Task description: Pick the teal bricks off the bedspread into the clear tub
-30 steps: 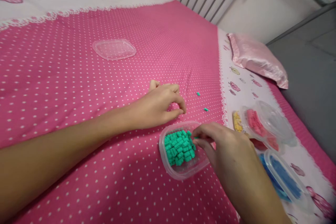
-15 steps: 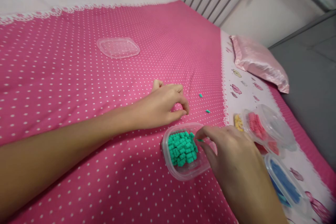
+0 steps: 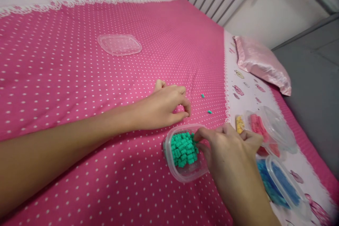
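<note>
A clear plastic container [image 3: 182,176] stands on the pink dotted bedspread, holding a heap of small green toy blocks [image 3: 184,150]. My right hand [image 3: 225,152] reaches over its right side, thumb and forefinger pinched at the heap's edge. A green block was visible in that pinch a moment ago; now the fingertips mostly cover it. Just beyond the container's far rim, my left hand [image 3: 169,107] rests on its side with fingers curled and thumb meeting forefinger; whatever is in that pinch is hidden. Two loose green blocks [image 3: 209,112] lie to the right of it.
A clear lid [image 3: 120,45] lies farther back on the bedspread [image 3: 79,77]. To the right are yellow blocks [image 3: 239,124], a container of red pieces [image 3: 256,127] and a container of blue pieces [image 3: 283,183]. A pink pillow [image 3: 262,61] sits near the grey headboard [image 3: 312,56].
My right hand has moved slightly left, bringing its pinched fingertips against the green heap. Its other fingers have shifted, uncovering more of the blue pieces. My left hand stays in place.
</note>
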Motion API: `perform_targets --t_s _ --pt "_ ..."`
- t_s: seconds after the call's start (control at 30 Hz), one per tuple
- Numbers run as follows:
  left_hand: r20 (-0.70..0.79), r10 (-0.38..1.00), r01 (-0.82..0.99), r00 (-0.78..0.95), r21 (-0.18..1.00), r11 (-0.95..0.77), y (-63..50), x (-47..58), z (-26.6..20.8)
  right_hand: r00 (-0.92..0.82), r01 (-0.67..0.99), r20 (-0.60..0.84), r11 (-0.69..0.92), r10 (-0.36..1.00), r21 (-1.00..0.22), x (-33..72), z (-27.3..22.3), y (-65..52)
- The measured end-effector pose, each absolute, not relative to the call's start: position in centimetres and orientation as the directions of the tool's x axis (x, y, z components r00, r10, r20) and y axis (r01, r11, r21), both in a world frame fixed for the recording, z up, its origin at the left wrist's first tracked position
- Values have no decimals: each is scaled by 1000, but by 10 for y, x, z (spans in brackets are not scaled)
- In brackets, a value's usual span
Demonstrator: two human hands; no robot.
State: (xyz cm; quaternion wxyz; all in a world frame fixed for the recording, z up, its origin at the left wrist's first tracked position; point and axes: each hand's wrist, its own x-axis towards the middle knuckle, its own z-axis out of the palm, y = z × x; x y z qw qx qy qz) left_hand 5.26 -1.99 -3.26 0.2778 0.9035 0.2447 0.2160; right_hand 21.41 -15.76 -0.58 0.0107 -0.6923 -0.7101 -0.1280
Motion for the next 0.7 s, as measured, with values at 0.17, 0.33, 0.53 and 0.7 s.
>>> perform_targets --t_s 0.17,0.33,0.53,0.7 --pt "267 559 312 785 609 -729 -18 54 -34 -47 990 217 17 975 137 211 -6 -158" --pt "257 562 323 786 604 -729 -19 53 -32 -45 997 192 33 980 68 220 2 -158" --pt "251 576 346 778 594 -726 -16 51 -29 134 980 142 -110 981 -168 282 13 -150" --pt "273 570 328 775 597 -732 -14 51 -31 135 961 -243 -187 961 -206 301 -2 -139"
